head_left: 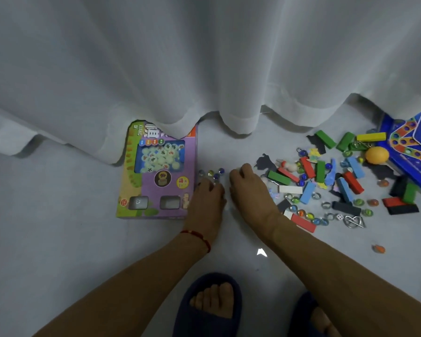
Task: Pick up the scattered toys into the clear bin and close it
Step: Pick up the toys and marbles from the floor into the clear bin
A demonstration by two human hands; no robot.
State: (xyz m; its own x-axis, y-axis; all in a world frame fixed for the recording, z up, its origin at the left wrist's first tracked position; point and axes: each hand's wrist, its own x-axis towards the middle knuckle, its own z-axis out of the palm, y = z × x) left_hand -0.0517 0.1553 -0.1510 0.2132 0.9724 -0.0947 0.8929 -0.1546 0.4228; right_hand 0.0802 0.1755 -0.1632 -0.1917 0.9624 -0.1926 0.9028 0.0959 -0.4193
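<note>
Both hands are down on the pale grey floor, side by side and close together but not touching. The left hand lies with its fingertips among a small cluster of glass marbles just to the right of the purple cardboard game box with a window of white round pieces. The right hand sits just right of those marbles, fingers bent down toward the floor. Whether either hand already holds a marble cannot be told: the fingertips hide what lies under them.

The step in hand looks like gathering the loose marbles beside the purple box. Most of the toys lie well to the right of that box: a heap of coloured wooden blocks in red, green, blue and black, more marbles among them, an orange ball, metal wire puzzles, a white die and a blue game board at the far right edge. A white sheer curtain hangs over the top of the purple box.

The clear bin is not in view, so nothing shows how full it is.

The next move probably calls for a careful pinch or scoop, since marbles roll easily, perhaps under the curtain.
</note>
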